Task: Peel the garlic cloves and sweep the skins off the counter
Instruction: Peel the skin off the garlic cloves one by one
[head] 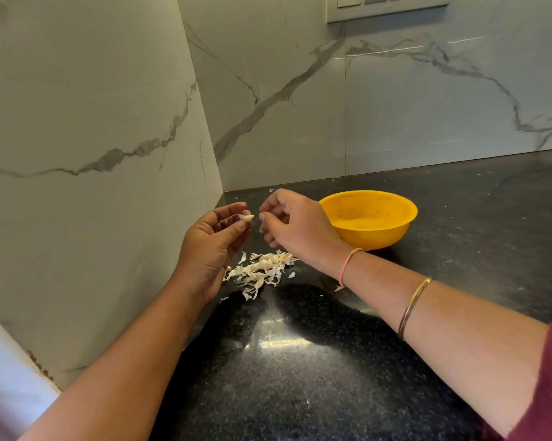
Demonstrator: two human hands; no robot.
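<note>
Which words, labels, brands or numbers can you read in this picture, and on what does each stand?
None can be read. The bowl is plain, the socket plate shows no legible marking, and the counter and wall carry no writing.

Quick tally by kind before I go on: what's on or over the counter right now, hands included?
hands: 2 (left hand, right hand)
garlic clove: 1, pinched by the left hand
pile of skins: 1, on the counter
yellow bowl: 1
total: 5
</note>
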